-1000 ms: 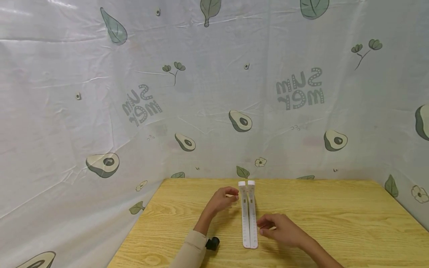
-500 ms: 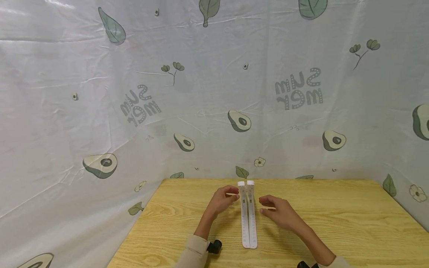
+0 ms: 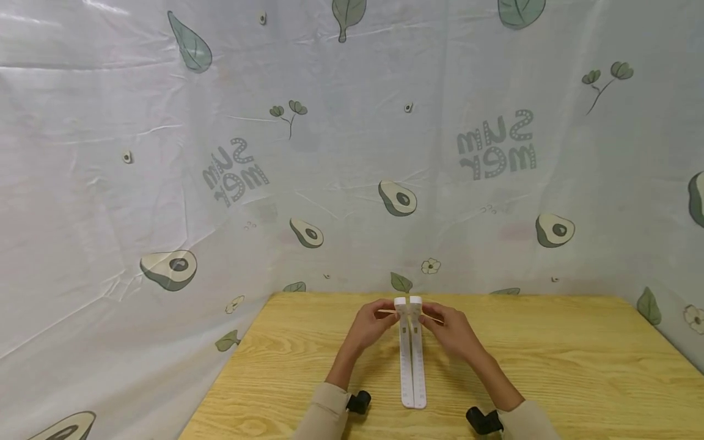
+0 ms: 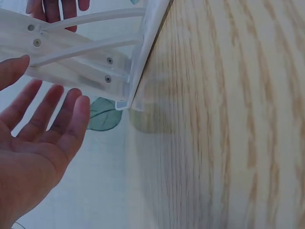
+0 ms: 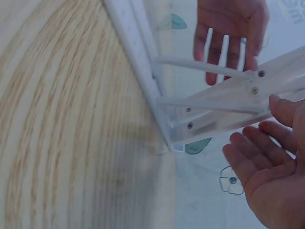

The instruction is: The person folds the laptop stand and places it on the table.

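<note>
A white plastic folding stand [image 3: 412, 373] has two long flat strips lying side by side on the table, printed with small marks. At their far end rises an upright part [image 4: 81, 71] with screws, braced by slanted struts [image 5: 214, 105]. My left hand [image 3: 371, 324] pinches the left edge of the upright near its top, thumb in front, the other fingers loosely stretched. Mirroring it, my right hand [image 3: 453, 330] pinches the right edge between thumb and forefinger. Both hands also show in each wrist view, one on either side of the upright.
The stand sits on a wooden-patterned table [image 3: 522, 354], its upright near the back edge. Behind and to the left hangs a pale curtain [image 3: 341, 153] printed with avocados and leaves. Black wrist cameras [image 3: 484, 420] jut inward from the sleeves.
My right hand has moved from beside the strips up to the right edge of the upright. My left hand has shifted slightly right onto the left edge. The two uprights stand slightly farther apart.
</note>
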`<act>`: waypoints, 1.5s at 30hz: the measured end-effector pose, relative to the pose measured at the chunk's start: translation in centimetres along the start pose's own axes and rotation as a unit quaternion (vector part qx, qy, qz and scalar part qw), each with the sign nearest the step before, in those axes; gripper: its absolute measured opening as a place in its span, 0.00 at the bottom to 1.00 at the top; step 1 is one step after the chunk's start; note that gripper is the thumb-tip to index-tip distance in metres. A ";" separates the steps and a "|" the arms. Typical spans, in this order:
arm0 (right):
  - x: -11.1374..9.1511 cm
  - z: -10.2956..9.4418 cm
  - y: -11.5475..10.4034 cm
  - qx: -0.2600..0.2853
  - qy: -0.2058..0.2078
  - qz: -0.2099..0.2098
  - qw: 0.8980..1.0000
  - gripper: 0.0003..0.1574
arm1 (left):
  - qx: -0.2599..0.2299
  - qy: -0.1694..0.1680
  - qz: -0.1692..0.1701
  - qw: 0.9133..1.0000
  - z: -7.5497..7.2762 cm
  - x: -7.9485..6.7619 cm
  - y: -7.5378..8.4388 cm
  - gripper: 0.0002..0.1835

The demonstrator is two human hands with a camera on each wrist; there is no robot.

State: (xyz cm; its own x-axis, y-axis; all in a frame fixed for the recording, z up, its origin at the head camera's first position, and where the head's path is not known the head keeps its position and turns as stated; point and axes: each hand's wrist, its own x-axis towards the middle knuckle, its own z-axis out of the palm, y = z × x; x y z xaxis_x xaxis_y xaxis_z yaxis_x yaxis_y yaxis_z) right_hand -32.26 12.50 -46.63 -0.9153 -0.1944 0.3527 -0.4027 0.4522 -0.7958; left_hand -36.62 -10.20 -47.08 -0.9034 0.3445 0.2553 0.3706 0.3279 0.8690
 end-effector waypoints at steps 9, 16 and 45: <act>0.9 0.2 1.0 -0.020 0.030 -0.037 0.999 0.22 | -0.001 -0.011 0.038 0.999 -0.3 0.1 0.0 0.14; 1.1 0.4 1.4 -0.039 0.048 -0.077 0.995 0.18 | -0.001 -0.008 0.056 0.998 -0.6 0.2 -0.5 0.14; 2.6 0.8 1.0 -0.070 0.105 -0.024 0.992 0.17 | -0.033 0.048 0.005 0.998 0.2 1.3 0.5 0.15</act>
State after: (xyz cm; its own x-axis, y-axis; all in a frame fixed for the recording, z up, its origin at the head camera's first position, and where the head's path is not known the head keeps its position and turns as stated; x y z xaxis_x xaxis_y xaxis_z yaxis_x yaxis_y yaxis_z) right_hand -35.01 11.74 -46.89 -0.8679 -0.0407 0.4951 -0.4282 0.5666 -0.7040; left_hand -37.55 -9.43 -46.37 -0.9170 0.2613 0.3013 0.3682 0.2641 0.8915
